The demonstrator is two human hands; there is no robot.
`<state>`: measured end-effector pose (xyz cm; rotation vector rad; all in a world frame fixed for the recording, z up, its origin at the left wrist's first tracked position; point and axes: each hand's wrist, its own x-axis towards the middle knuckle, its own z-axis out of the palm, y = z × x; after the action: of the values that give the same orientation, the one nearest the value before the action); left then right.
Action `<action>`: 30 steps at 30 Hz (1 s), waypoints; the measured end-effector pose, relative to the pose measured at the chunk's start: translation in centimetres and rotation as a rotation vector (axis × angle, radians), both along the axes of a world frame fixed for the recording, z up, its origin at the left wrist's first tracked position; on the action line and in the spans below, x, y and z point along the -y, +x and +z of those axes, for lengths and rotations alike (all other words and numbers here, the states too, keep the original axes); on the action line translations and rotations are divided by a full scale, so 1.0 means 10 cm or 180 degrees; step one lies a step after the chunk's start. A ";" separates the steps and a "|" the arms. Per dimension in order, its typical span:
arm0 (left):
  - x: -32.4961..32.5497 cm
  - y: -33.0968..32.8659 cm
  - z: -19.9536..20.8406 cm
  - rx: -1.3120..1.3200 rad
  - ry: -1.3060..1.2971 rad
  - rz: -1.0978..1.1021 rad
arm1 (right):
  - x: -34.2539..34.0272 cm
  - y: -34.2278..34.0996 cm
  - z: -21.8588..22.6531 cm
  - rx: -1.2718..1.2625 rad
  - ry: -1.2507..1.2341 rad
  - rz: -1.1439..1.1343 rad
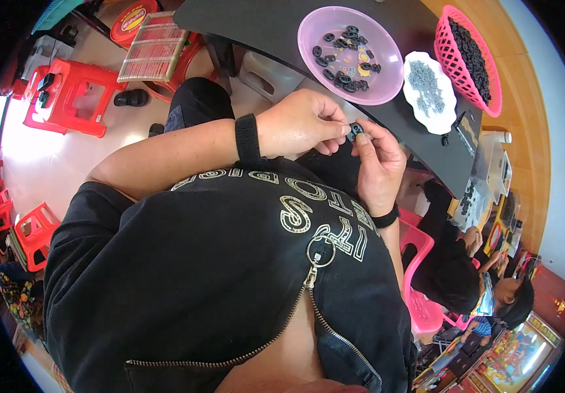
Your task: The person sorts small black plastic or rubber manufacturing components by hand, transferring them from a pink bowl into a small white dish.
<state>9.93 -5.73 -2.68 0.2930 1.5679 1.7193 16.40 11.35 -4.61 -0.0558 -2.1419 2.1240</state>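
A small black oval piece with holes (355, 131) is pinched between the thumb and fingers of my right hand (381, 164). Against its left end, the thumb and forefinger of my left hand (302, 124) are pressed together; whatever lies between those fingertips is too small to make out. Both hands are just off the near edge of the dark table. Beyond them, a pink-purple round basin (387, 82) holds several similar black pieces (345, 80). To its right is a white scalloped dish (448, 105) of small grey parts (426, 85).
A pink mesh basket (444, 46) full of black pieces stands at the far right of the dark table (256, 23). Red stools (76, 92) and a stool with a woven mat (153, 47) are at left. To the right, a person in black (449, 262) works near a pink chair (420, 304).
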 end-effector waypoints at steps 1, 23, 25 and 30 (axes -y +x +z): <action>0.00 0.00 -0.01 0.0061 0.0128 0.0042 | 0.00 0.00 0.01 -0.0022 0.0008 -0.0023; -0.02 -0.03 -0.06 0.0471 0.0229 0.0167 | 0.05 -0.01 -0.01 -0.0358 0.0626 0.0014; -0.03 -0.04 -0.10 0.0337 0.0240 0.0157 | 0.06 -0.03 0.00 -0.0632 0.1403 -0.0064; -0.04 -0.04 -0.09 0.0174 0.0144 0.0175 | 0.07 -0.05 0.05 -0.0925 0.1895 -0.0158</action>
<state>9.56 -5.36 -3.59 0.2255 1.5119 1.7921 15.94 10.65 -4.09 0.2361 -2.4432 1.2934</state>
